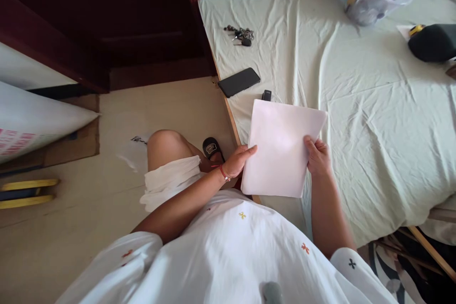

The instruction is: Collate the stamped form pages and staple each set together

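I hold a blank white sheet of paper (pixel 281 147) upright in front of me, over the near edge of a bed. My left hand (pixel 238 160) grips its left edge; a red band circles that wrist. My right hand (pixel 318 155) grips its right edge, thumb on the front. The paper hides part of a small black object (pixel 266 95) lying on the sheet behind it.
The bed is covered by a wrinkled pale green sheet (pixel 374 104). On it lie a black phone (pixel 238 81), a bunch of keys (pixel 240 35), a clear plastic bag (pixel 370 0) and a black pouch (pixel 432 42). A dark wooden door (pixel 107 23) stands left; my knee (pixel 166 147) and a black slipper (pixel 213 147) are below.
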A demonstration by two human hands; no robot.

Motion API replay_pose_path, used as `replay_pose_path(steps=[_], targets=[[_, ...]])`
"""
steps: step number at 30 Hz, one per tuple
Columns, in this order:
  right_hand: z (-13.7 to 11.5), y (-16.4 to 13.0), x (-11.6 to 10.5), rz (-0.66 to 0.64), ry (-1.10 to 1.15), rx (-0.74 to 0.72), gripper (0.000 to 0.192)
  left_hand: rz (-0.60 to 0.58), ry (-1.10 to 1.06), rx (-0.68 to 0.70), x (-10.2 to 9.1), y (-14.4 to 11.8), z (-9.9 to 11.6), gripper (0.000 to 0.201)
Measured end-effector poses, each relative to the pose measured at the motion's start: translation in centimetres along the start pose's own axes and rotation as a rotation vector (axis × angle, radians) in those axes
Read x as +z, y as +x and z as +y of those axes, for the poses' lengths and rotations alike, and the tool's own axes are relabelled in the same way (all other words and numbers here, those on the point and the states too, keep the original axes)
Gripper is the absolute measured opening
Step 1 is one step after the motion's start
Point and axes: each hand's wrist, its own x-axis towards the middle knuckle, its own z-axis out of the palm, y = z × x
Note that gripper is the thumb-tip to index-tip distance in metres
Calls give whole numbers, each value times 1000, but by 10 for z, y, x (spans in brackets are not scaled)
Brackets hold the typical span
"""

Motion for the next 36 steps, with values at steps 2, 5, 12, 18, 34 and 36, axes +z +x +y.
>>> replay_pose_path(steps=[2,5,12,18,34,36], targets=[[5,5,9,-33,-22,-32,36,79,84,-18,-3,3,0,53],[14,9,10,5,-30,-123,34,189,161,10,-8,9,-2,52],[28,11,-2,24,-61,-182,29,194,113,34,-11,13,-13,52],[31,8,-1,69,-90,-200,27,229,95,38,-8,15,-12,53],[29,5,-3,32,-120,-158,34,310,-8,31,-3,13,-8,58],[29,6,-3,35,-117,-172,34,310,-40,28,-3,17,-10,59]])
